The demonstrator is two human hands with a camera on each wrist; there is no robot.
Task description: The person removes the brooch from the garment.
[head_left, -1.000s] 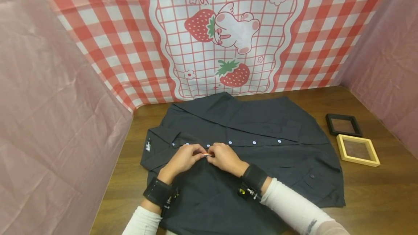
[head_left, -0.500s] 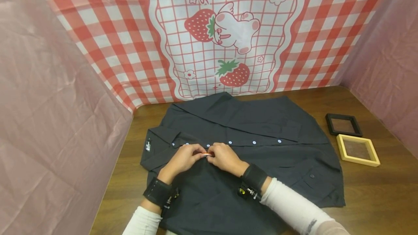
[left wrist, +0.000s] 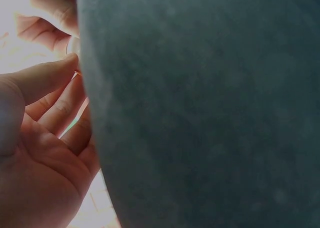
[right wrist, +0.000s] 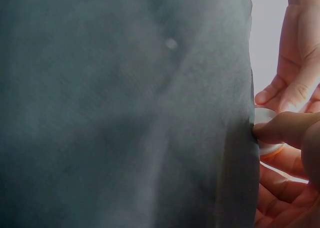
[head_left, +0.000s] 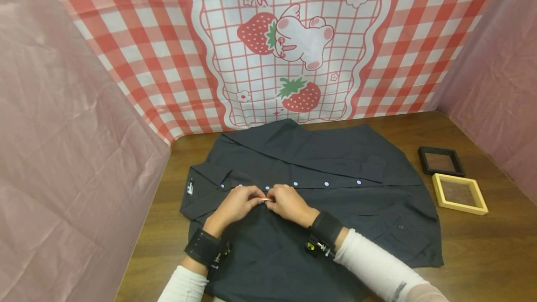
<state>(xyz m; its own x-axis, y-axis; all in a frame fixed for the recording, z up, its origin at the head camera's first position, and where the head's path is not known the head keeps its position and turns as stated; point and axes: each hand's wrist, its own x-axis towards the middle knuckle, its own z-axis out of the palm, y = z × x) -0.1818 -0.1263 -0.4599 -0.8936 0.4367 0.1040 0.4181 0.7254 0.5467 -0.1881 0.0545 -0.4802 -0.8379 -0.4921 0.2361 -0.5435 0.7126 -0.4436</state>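
A dark grey button-up shirt (head_left: pixel 268 255) lies spread on the table with its collar to the left. Over its front, near the line of pale buttons (head_left: pixel 295 184), both hands meet at a small round badge (head_left: pixel 265 199) with an orange edge. My left hand (head_left: pixel 237 205) pinches the badge from the left, thumb against fingers. From the other side my right hand (head_left: pixel 291 205) pinches it too. In the right wrist view the badge (right wrist: pixel 265 117) shows as a pale disc at the edge of the cloth (right wrist: pixel 125 113). Cloth hides much of both wrist views.
Two small square frames, one black (head_left: pixel 441 171) and one yellow (head_left: pixel 478 205), lie on the wooden table (head_left: pixel 499 246) at the right. A red-and-white checked strawberry cloth (head_left: pixel 138 36) hangs behind. Pink cloths (head_left: pixel 84 153) hang at both sides.
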